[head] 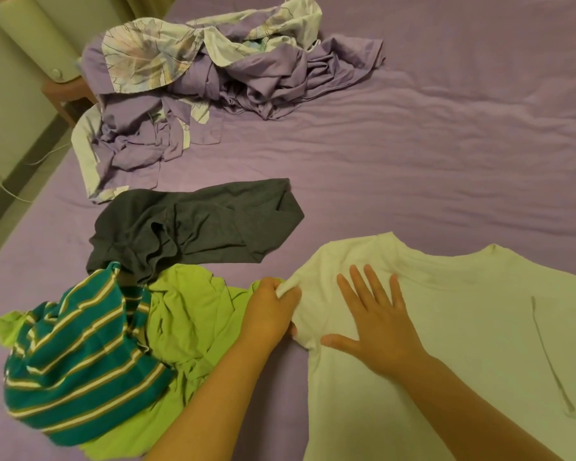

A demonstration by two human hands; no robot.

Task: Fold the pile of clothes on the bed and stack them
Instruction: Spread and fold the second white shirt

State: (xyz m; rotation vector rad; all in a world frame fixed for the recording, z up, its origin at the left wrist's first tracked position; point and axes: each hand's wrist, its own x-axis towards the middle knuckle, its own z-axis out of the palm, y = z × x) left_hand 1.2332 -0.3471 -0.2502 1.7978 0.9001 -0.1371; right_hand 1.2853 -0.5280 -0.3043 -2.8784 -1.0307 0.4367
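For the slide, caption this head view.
Left hand pinches white T-shirt sleeve; right hand presses it flat beside unfolded clothes.

This is a bedroom in a home. A wide bed [446,144] with a purple sheet fills almost the whole view, and crumpled purple bedding [193,84] with a leaf print lies near its far left corner. Beside the left edge stand a small wooden stool [65,94] and a pale curtain [137,6].
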